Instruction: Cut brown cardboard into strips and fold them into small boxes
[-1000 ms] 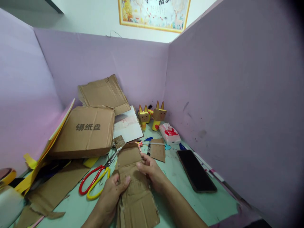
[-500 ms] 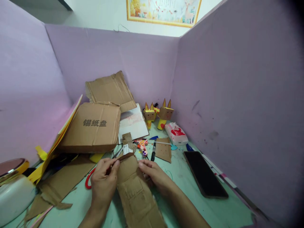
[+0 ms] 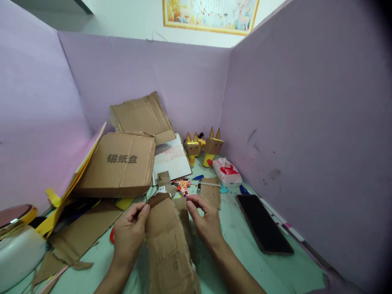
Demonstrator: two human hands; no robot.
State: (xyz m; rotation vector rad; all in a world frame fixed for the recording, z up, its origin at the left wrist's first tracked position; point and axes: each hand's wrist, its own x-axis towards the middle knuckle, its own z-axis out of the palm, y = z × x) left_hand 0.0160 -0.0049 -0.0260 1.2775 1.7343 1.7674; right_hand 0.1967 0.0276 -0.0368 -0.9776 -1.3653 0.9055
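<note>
A long brown cardboard piece point(image 3: 167, 245) is held up in front of me, with a folded side panel point(image 3: 183, 216) along its right. My left hand point(image 3: 130, 228) pinches the darker flap at its upper left corner between thumb and fingers. At the upper right, my right hand point(image 3: 206, 220) has thumb and fingertips closed on the far edge of the side panel. Red-handled scissors point(image 3: 112, 236) lie mostly hidden behind my left hand. Just beyond the cardboard are a flower-patterned glue gun point(image 3: 183, 184) and a small cardboard scrap point(image 3: 164, 179).
A flat cardboard box point(image 3: 119, 167) leans at the back left. Giraffe-like cardboard figures point(image 3: 212, 147) and a tissue pack point(image 3: 227, 171) stand at the back. A phone point(image 3: 265, 224) lies right; tape rolls point(image 3: 18, 216) sit left. Purple panels point(image 3: 147, 77) enclose the table.
The cardboard has turned, and its right side panel now shows. My left hand has shifted slightly left; my right hand has risen and moved a little right.
</note>
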